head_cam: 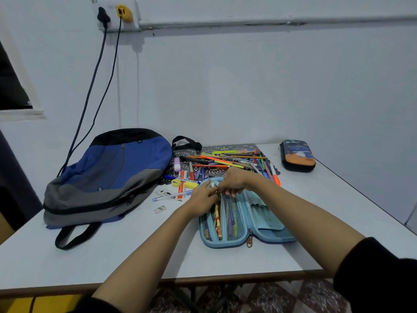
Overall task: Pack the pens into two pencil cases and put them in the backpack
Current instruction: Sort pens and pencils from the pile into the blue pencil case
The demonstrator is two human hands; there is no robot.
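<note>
I see left hand [203,197] pinching a white-capped pen [212,184] over the open blue pencil case [259,231]; right hand [234,180] curled, grip unclear.

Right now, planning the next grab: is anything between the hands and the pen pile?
Nothing visible: left hand and right hand are at the far end of the open blue case, the pen pile just beyond.

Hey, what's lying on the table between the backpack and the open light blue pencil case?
Head view: a clear pen, a red-and-white ruler and a small white scrap, all on the table.
</note>
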